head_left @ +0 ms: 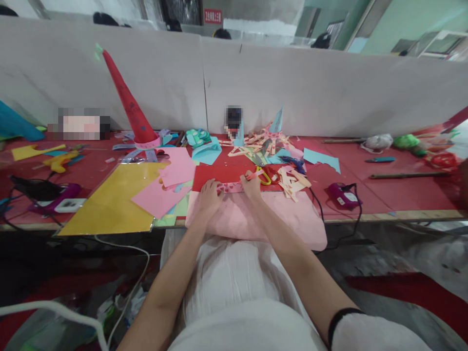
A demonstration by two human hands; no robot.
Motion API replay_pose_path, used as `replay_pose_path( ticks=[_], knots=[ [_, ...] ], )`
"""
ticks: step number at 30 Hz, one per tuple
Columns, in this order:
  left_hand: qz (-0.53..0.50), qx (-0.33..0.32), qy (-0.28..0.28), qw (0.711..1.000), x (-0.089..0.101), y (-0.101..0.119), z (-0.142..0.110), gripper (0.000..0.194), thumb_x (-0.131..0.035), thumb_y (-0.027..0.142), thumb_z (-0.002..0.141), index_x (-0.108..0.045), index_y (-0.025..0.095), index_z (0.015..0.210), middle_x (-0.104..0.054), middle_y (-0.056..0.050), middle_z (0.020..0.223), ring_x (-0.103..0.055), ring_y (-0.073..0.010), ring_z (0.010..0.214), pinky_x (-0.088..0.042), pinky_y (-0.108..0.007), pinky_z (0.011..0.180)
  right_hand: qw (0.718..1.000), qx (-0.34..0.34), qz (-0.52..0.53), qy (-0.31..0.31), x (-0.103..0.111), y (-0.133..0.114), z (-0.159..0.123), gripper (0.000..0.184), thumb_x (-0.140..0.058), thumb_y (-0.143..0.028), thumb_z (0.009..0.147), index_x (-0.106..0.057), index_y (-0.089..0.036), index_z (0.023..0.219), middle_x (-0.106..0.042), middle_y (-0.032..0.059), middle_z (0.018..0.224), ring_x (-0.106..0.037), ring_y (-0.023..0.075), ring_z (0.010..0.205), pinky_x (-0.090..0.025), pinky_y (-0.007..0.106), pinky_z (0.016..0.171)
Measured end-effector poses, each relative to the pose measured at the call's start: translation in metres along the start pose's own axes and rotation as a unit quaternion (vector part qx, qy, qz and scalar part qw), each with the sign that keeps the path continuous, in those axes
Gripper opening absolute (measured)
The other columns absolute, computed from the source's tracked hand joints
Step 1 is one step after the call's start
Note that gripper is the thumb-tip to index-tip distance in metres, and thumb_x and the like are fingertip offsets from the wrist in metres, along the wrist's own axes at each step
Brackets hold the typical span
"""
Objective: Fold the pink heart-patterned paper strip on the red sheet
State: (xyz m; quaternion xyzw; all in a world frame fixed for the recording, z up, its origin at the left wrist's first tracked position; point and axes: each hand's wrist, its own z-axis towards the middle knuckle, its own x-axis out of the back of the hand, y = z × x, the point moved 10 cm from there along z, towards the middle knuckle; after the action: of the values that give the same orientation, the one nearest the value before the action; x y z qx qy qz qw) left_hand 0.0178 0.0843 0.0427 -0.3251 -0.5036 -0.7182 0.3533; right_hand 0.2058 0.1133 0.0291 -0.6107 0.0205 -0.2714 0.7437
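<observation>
My left hand [210,195] lies with its fingers stretched out on the left end of a pink paper strip [231,187] with red marks on it. In my right hand [251,184] is a pink marker [257,174], held close to the strip's right end. Under the strip lies a sheet of red paper [206,174]. A soft pink pad [252,214] stretches along the table's front edge beneath my wrists. Yellow-handled scissors [264,181] sit just right of my right hand, close to a heap of pale paper strips [293,183].
Pink paper sheets [161,195] and a yellow sheet [117,200] lie on the left. Behind them stands a tall red cone [129,100]. A purple box [343,195] with a black cable is on the right. A grey partition [153,73] borders the table's back.
</observation>
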Motion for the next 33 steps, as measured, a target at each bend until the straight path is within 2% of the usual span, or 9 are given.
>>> replay_pose_path(
  ticks=[13, 33],
  knots=[
    [-0.007, 0.002, -0.005, 1.000, 0.0010, 0.0022, -0.0007, 0.022, -0.053, 0.019, 0.083, -0.060, 0.019, 0.104, -0.055, -0.011, 0.130, -0.047, -0.0236, 0.127, -0.036, -0.038, 0.108, 0.999, -0.016, 0.025, -0.015, -0.0042, 0.0094, 0.0017, 0.025, -0.048, -0.030, 0.071, -0.028, -0.024, 0.058, -0.030, -0.0088, 0.045, -0.032, 0.0088, 0.047, -0.028, 0.021, 0.048],
    [-0.001, 0.007, 0.000, 1.000, 0.0006, -0.0005, 0.0003, 0.021, -0.055, 0.017, 0.082, -0.060, 0.019, 0.102, -0.055, -0.011, 0.131, -0.048, -0.0240, 0.126, -0.037, -0.037, 0.107, 0.998, -0.028, 0.050, -0.024, -0.0062, 0.0081, 0.0006, 0.024, -0.048, -0.027, 0.069, -0.028, -0.023, 0.057, -0.032, -0.0085, 0.044, -0.037, 0.0090, 0.047, -0.030, 0.020, 0.047]
  ],
)
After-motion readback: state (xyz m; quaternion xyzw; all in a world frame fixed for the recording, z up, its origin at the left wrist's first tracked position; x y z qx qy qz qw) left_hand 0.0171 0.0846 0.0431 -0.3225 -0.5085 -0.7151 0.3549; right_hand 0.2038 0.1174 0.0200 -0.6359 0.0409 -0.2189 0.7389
